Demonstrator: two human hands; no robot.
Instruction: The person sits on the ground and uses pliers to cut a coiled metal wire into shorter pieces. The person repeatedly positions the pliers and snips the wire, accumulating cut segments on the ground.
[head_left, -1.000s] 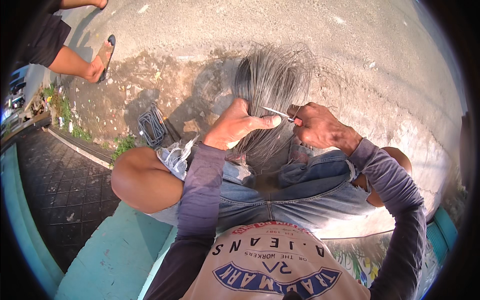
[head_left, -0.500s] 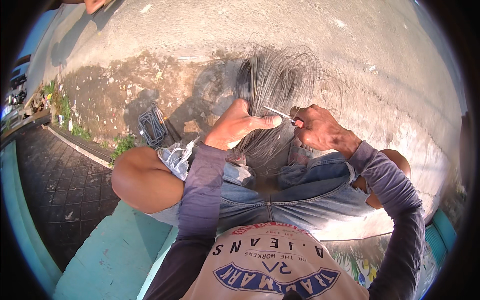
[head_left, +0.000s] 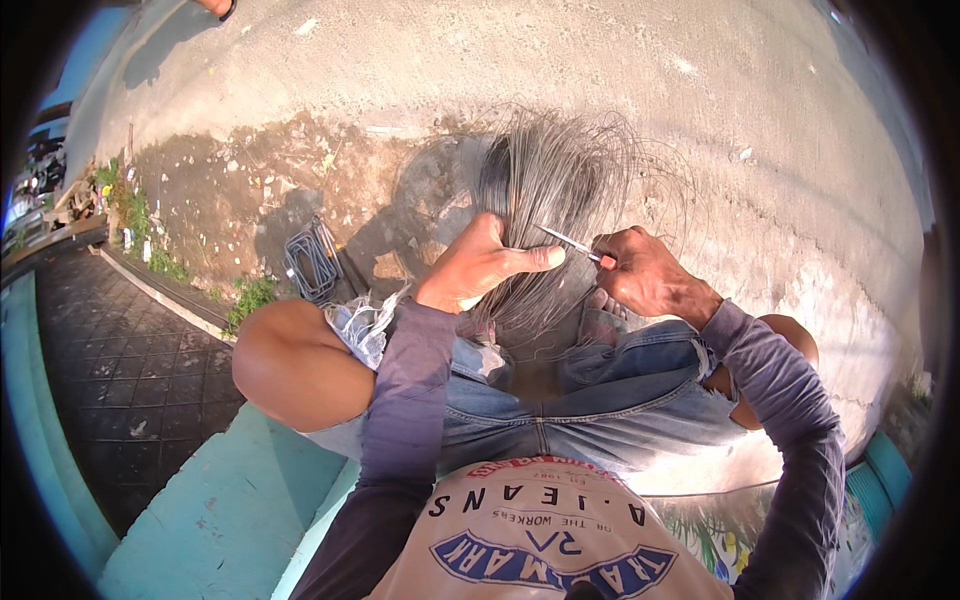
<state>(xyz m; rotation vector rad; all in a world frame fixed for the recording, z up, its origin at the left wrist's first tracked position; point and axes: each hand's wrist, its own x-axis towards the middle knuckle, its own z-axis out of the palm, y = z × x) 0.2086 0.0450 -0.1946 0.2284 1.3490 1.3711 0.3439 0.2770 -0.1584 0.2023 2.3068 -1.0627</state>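
Your left hand (head_left: 487, 262) is a little above the centre of the frame, its grip clamped on a bundle of thin grey strands (head_left: 560, 165): the thumb lies straight across the front, pointing right, while most of the fingers are hidden. The bundle stands in the upper middle of the frame, its loose ends fanning out toward the top and right, with shorter ends hanging below your thumb. Just right of it, your right hand (head_left: 648, 275) has its grip closed around the reddish handle of a small knife (head_left: 575, 245). The slim blade slants toward the upper left, its tip in front of the strands and near your left thumb; whether it touches them, you cannot tell from here

Below the hands, your ripped blue jeans (head_left: 500, 425) span the middle of the frame, with a bare foot (head_left: 606, 304) showing under your right hand. Left of the bundle, a coiled grey cable (head_left: 308, 268) lies on the rough ground (head_left: 740, 90). A turquoise ledge (head_left: 210, 510) fills part of the lower left, beside dark paving (head_left: 140, 385)
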